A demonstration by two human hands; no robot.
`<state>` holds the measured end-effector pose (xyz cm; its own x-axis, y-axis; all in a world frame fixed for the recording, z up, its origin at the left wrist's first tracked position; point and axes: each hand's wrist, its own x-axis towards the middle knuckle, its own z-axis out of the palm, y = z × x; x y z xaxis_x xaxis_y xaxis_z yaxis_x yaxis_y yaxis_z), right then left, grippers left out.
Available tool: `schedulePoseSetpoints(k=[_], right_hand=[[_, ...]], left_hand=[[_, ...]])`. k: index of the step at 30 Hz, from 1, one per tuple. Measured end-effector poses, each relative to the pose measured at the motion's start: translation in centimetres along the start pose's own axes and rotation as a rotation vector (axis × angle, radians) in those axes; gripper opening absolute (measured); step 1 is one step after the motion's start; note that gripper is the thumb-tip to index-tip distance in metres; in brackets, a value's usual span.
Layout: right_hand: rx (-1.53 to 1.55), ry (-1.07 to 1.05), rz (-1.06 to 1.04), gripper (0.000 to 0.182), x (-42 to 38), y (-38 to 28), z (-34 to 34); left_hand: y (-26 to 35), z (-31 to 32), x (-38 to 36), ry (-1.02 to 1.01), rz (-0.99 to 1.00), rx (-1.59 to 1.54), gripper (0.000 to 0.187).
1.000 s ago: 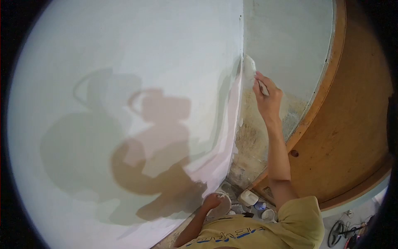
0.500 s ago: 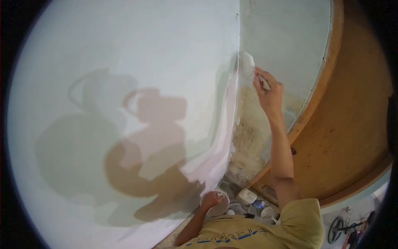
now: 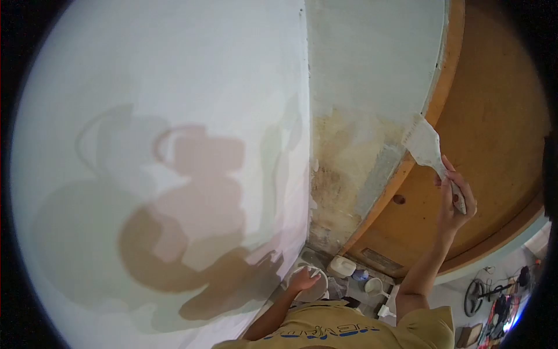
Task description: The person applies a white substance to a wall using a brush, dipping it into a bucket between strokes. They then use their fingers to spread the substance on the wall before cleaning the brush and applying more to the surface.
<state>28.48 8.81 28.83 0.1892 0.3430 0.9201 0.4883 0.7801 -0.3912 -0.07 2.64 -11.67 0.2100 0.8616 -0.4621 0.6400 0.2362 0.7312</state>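
Note:
My right hand (image 3: 457,195) is wrapped round the handle of a wide, white-coated paintbrush (image 3: 426,144). The brush head points up and left, its bristle end near the orange-brown frame (image 3: 440,93) beside the narrow wall section (image 3: 375,64). That wall section is pale at the top and stained yellow-brown lower down. Low in the view, my left hand (image 3: 303,280) grips the rim of a white bucket (image 3: 319,288), with the thumb side upward. What lies inside the bucket is mostly hidden by the hand.
A large white wall (image 3: 221,70) fills the left, with my shadows on it. A brown wooden door (image 3: 488,104) stands at the right. On the floor are a white plastic container (image 3: 342,266), a white cup (image 3: 374,285) and a blue item (image 3: 360,274). A wheel (image 3: 474,296) shows lower right.
My right hand has swung the paintbrush from the wall corner rightward and down to the frame side. The view has shifted right. My left hand stays on the bucket.

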Motion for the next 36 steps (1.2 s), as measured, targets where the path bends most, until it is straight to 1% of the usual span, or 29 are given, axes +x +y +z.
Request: schedulePoseSetpoints(k=[2, 3, 6, 8, 9, 11, 13, 14, 16, 17, 18, 19, 20, 21, 24, 27, 29, 31, 33, 35, 36], right_hand=[[-0.034, 0.002, -0.096, 0.011, 0.0, -0.8, 1.3], [-0.042, 0.009, -0.092, 0.011, -0.4, -0.8, 2.2], [-0.02, -0.09, -0.092, 0.016, -1.4, -0.9, 6.1], [0.025, -0.14, -0.095, 0.02, -1.6, -0.5, 9.3], [0.061, -0.163, -0.095, 0.021, -1.6, 0.1, 10.9], [0.077, -0.226, -0.045, 0.023, -1.1, 0.5, 13.8], [0.103, -0.209, -0.114, 0.024, -0.8, 2.2, 16.9], [0.108, -0.209, -0.114, 0.024, -0.8, 3.0, 18.1], [0.125, -0.183, -0.255, 0.025, -0.7, 4.1, 20.2], [0.133, -0.184, -0.259, 0.025, -0.8, 4.5, 20.7], [0.126, -0.207, -0.216, 0.025, -0.9, 4.7, 21.0], [0.118, -0.232, -0.174, 0.026, -0.9, 5.0, 21.3], [0.124, -0.236, -0.178, 0.026, -0.9, 5.3, 21.5], [0.127, -0.225, -0.188, 0.026, -0.8, 5.5, 21.7], [0.126, -0.201, -0.181, 0.027, -0.8, 5.8, 21.5], [0.083, -0.186, -0.138, 0.027, -1.0, 5.6, 19.9], [0.043, -0.184, -0.108, 0.026, -1.3, 5.2, 17.9], [-0.036, -0.154, -0.147, 0.027, -1.7, 5.2, 14.9], [-0.152, -0.106, -0.244, 0.028, -2.5, 3.8, 10.5], [-0.177, -0.018, -0.138, 0.031, -5.4, 3.2, 6.1], [-0.175, 0.003, -0.013, 0.027, -7.1, 2.4, 3.9]], left_hand=[[0.1, 0.5, 0.4, -0.049, 0.037, 0.066, 0.093], [0.4, 0.8, 0.4, -0.056, 0.039, 0.074, 0.093], [1.5, 1.2, 0.0, -0.015, -0.002, 0.146, 0.097], [1.6, 1.2, -0.2, -0.04, -0.056, -0.001, 0.103], [1.5, 1.2, -0.3, -0.041, -0.057, 0.0, 0.103], [1.0, 1.3, -0.3, -0.003, -0.023, -0.092, 0.106], [0.6, 1.5, 0.0, 0.004, -0.024, -0.098, 0.106], [0.4, 1.6, 0.1, 0.009, -0.022, -0.102, 0.107], [-0.4, 2.3, 0.2, 0.025, -0.006, -0.115, 0.106], [-0.9, 2.5, 0.3, 0.035, 0.012, -0.128, 0.105], [-0.7, 2.4, 0.1, 0.041, 0.009, -0.133, 0.105], [-0.6, 2.2, -0.2, 0.06, 0.028, -0.064, 0.102], [-0.4, 2.0, -0.4, 0.078, 0.047, 0.006, 0.1], [-0.6, 2.0, -0.3, 0.083, 0.045, 0.001, 0.1], [-0.9, 1.9, -0.3, 0.101, 0.05, 0.033, 0.098], [-0.5, 1.4, 0.2, 0.041, 0.007, 0.131, 0.097], [-0.4, 1.3, 0.6, -0.066, -0.069, 0.194, 0.096], [-0.6, 1.7, 0.9, -0.064, -0.05, 0.177, 0.095], [-0.7, 1.7, 1.1, -0.059, -0.03, 0.164, 0.095], [0.0, 1.4, 1.3, -0.097, -0.047, 0.135, 0.095], [-0.1, 1.6, 1.7, -0.099, -0.039, 0.137, 0.095]])
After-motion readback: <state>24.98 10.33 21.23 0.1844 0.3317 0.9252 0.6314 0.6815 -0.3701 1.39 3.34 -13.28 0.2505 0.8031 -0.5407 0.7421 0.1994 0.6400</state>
